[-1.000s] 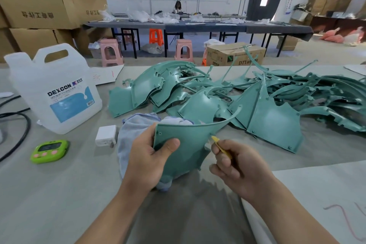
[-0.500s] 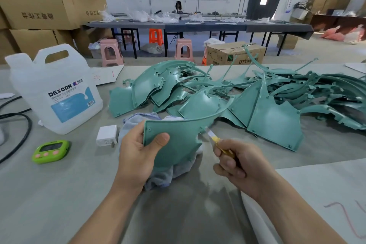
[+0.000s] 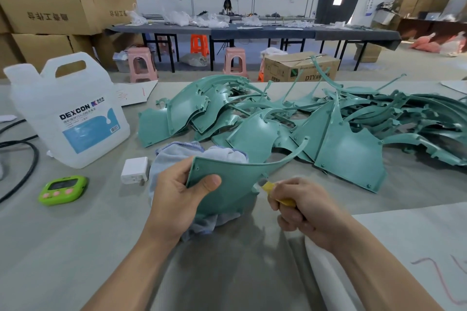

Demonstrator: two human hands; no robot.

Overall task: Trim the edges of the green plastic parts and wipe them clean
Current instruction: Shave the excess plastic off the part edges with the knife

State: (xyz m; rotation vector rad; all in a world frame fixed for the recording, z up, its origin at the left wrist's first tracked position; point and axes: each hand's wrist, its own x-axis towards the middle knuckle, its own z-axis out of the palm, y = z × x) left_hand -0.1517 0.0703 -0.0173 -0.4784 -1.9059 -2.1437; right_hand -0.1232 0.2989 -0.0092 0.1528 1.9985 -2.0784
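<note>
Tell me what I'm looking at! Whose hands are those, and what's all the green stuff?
There is no robot here. The picture comes from a camera worn on a person's head, looking down at their own two hands. The left hand holds a green plastic part. The right hand grips a small yellow cutter, its tip at the part's edge, for trimming. A bluish cloth lies underneath. On the grey table are a pile of green parts, a big white jug, a green timer and a white plug.
</note>
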